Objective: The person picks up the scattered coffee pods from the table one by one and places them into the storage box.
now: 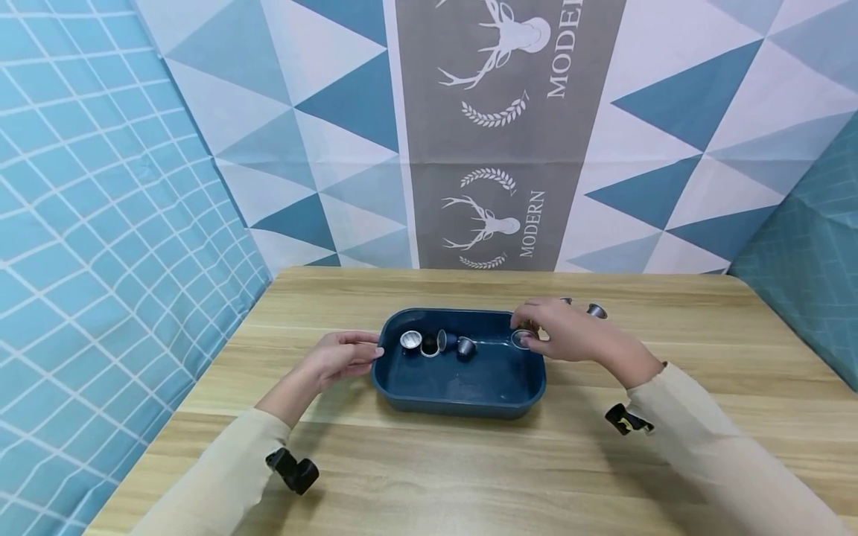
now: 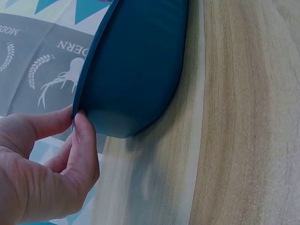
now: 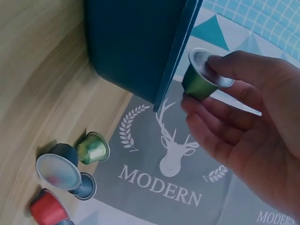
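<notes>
A dark blue tub (image 1: 456, 408) stands on the wooden table. At its left end, my left hand (image 1: 338, 357) pinches the rim between thumb and fingers, as the left wrist view shows. My right hand (image 3: 248, 112) holds a green coffee capsule (image 3: 200, 86) with a silver lid, thumb on the lid and fingers beneath. In the head view this hand is over the tub's right end. Several capsules lie toward the left inside the tub, among them one with its silver lid up (image 1: 411, 340) and a dark grey one (image 1: 465, 348).
Beyond the tub's right end, more capsules lie on the table: a green one (image 3: 93, 147), a dark one with a pale lid (image 3: 58, 171), a blue one (image 3: 86, 186) and a red one (image 3: 48, 207). Patterned cloth (image 1: 355, 134) hangs behind the table, blue checked cloth (image 1: 100, 223) at left.
</notes>
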The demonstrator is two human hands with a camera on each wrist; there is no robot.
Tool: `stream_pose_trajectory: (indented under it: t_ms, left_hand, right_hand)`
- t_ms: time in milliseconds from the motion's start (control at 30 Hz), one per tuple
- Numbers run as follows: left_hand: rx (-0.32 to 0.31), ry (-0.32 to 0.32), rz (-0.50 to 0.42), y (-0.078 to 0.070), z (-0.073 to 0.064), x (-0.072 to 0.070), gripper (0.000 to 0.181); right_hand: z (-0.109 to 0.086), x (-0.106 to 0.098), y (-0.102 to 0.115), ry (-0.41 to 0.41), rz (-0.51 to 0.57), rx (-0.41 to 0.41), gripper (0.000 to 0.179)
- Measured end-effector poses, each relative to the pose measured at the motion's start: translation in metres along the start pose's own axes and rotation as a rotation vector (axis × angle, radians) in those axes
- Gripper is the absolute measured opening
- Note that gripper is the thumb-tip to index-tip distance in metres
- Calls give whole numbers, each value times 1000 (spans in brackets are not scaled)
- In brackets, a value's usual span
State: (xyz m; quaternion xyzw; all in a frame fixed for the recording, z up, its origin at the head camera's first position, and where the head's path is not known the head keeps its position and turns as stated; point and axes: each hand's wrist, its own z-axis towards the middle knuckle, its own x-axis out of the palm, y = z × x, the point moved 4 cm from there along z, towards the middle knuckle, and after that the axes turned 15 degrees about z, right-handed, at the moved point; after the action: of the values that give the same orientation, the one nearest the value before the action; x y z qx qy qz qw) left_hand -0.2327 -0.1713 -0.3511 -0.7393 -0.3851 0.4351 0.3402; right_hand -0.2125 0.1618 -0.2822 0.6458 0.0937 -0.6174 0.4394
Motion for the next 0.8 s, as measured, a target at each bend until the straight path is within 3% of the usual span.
stream_pose_trajectory:
  t_ms: [367, 800]
  left_hand:
    - [0, 3, 11, 0, 2, 1, 47]
    - [-4, -3, 11, 0, -1, 2, 48]
  right_hand:
    - [19, -2, 9, 137, 27, 64, 11]
    - [52, 4, 21, 286, -24, 159, 13]
